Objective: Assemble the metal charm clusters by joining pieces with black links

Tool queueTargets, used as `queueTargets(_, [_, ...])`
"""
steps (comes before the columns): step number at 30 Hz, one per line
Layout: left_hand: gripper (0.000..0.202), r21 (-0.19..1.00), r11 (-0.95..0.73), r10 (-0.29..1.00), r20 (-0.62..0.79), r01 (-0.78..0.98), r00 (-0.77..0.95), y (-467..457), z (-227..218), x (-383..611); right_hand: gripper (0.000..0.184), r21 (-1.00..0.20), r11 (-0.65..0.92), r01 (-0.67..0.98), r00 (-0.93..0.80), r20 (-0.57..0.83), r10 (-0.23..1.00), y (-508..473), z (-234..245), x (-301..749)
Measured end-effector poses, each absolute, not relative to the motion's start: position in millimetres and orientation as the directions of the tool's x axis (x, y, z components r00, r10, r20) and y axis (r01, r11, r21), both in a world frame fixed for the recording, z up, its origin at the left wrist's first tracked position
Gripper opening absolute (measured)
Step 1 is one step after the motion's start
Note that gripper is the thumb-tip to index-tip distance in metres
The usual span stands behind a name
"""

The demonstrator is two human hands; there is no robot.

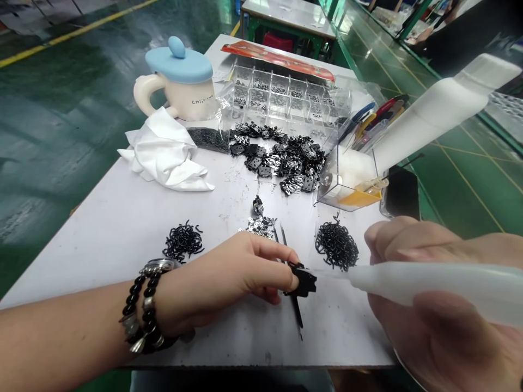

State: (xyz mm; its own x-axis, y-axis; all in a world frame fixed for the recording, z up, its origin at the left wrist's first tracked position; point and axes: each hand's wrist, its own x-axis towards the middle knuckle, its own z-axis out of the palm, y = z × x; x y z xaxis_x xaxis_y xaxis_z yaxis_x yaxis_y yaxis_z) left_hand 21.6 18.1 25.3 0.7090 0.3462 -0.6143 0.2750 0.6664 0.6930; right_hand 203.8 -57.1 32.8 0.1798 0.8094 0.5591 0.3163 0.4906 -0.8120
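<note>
Here's the small black flat metal piece with notched edges, pinched between my left hand's thumb and fingertips, held just above the near middle of the white tabletop. My right hand is wrapped around a translucent white plastic squeeze bottle, fingers over the top and thumb underneath, and its long thin nozzle points left, the tip right at the piece's right edge. Whether it actually touches, I cannot tell. Under my left fingers lies a pair of slim black tweezers, points toward me. On my left wrist sit a black bead bracelet and a silver watch. Just beyond, to the left, there's a little pile of black curved wire clips; to the right, a denser pile of the same clips. Between them, a small scatter of shiny silver bits. Farther back, a big heap of black and silver plates spreads across the middle. To its right stands a clear plastic holder with a yellow base, a second white bottle leaning out of it. Far left: a crumpled white cloth and a cream mug with a pale blue lid. Behind the heap, a clear compartment box holds tiny parts.
</note>
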Motion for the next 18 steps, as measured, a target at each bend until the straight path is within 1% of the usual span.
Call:
queueTargets(4, [0.002, 0.690, 0.671, 0.345, -0.615, 0.272, 0.709, 18.2, 25.0, 21.1, 0.010, -0.826, 0.450, 0.340, 0.226, 0.537, 0.813, -60.3, 31.3, 203.2])
queueTargets(6, [0.002, 0.688, 0.671, 0.342, -0.617, 0.275, 0.709, 18.1, 24.5, 20.6, 0.010, -0.819, 0.472, 0.327, 0.199, 0.548, 0.813, -60.2, 30.2, 203.1])
queueTargets(9, [0.003, 0.682, 0.674, 0.334, -0.625, 0.285, 0.705, 18.0, 24.1, 20.2, 0.006, -0.818, 0.513, 0.262, 0.187, 0.564, 0.804, -58.5, 29.7, 202.6])
queueTargets(11, [0.004, 0.681, 0.673, 0.331, -0.627, 0.290, 0.705, 18.3, 24.1, 20.3, 0.010, -0.819, 0.527, 0.226, 0.199, 0.569, 0.798, -57.2, 30.2, 201.8])
queueTargets(14, [0.005, 0.682, 0.670, 0.332, -0.629, 0.294, 0.703, 19.0, 24.2, 20.6, 0.008, -0.828, 0.521, 0.206, 0.209, 0.558, 0.803, -55.7, 31.0, 200.3])
queueTargets(18, [0.004, 0.682, 0.672, 0.337, -0.628, 0.288, 0.702, 19.7, 24.1, 21.1, 0.008, -0.825, 0.527, 0.206, 0.180, 0.561, 0.808, -55.9, 31.0, 200.6])
